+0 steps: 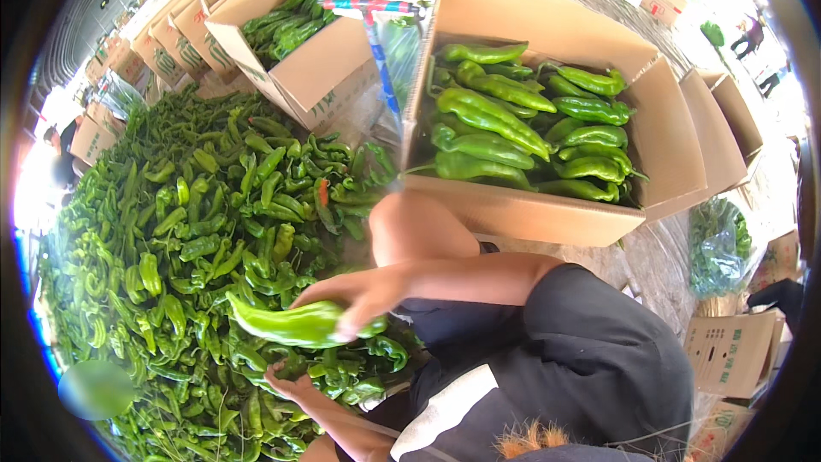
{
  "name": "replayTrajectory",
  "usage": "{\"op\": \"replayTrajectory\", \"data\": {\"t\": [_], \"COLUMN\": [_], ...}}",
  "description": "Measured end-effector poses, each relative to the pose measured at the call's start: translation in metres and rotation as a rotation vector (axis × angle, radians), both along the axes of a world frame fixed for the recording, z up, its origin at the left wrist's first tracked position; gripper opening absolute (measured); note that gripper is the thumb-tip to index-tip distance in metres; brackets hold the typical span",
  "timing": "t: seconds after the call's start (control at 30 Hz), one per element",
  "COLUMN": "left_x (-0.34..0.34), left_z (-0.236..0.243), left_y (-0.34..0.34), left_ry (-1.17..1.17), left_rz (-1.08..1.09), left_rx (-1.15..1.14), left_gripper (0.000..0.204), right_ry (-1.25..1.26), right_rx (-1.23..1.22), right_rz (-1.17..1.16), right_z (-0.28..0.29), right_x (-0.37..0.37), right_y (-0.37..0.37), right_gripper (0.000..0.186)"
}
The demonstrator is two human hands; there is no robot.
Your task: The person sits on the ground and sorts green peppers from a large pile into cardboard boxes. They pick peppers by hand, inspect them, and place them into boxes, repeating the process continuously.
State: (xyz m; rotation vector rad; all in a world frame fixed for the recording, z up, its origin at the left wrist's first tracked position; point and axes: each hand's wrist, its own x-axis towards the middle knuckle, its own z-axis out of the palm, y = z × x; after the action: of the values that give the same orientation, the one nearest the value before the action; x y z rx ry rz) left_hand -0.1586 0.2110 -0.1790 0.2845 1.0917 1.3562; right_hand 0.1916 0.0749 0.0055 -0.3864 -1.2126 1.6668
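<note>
A large, glossy green pepper [286, 325] is gripped in my right hand [366, 289], with the fingers over its top and the thumb at its near side. It is held above a broad heap of green peppers [201, 244]. Lower down, at the near edge of the heap, my left hand [292, 383] reaches in among the peppers. Its fingers look apart, and I see nothing held in them. Beyond my knee stands an open cardboard box [530, 210] with large green peppers [492, 120] laid in rows inside.
Another open box [321, 77] of peppers stands at the far left, beside several cardboard cartons [175, 38]. A clear plastic bag [718, 248] with green produce lies at the right, near a carton [731, 351]. My bent knee [419, 231] sits between heap and box.
</note>
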Motion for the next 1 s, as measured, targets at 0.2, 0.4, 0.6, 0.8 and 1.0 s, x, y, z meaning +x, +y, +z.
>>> {"op": "replayTrajectory", "data": {"t": [0.2, 0.4, 0.6, 0.8, 1.0], "left_x": [0.001, 0.065, 0.106, 0.144, 0.161], "left_z": [0.066, 0.112, 0.148, 0.189, 0.204], "left_y": [-0.013, -0.023, -0.053, -0.091, -0.107], "left_ry": [-0.033, -0.137, -0.300, -0.320, -0.307], "left_rz": [-0.043, -0.242, -0.502, -0.736, -0.909], "left_rx": [0.170, 0.250, 0.279, 0.333, 0.357], "left_gripper": [0.011, 0.019, 0.020, 0.029, 0.035], "right_ry": [-1.123, -1.988, -2.109, -2.216, -2.201], "right_rx": [0.017, -0.436, -0.032, -0.152, -0.289], "right_rz": [-0.897, -1.160, -1.508, -1.312, -1.105], "right_z": [0.111, 0.064, -0.004, -0.009, 0.025], "right_x": [0.140, 0.249, 0.275, 0.270, 0.287], "right_y": [-0.218, -0.349, -0.347, -0.325, -0.328], "right_gripper": [0.054, 0.041, 0.022, 0.042, 0.050]}}
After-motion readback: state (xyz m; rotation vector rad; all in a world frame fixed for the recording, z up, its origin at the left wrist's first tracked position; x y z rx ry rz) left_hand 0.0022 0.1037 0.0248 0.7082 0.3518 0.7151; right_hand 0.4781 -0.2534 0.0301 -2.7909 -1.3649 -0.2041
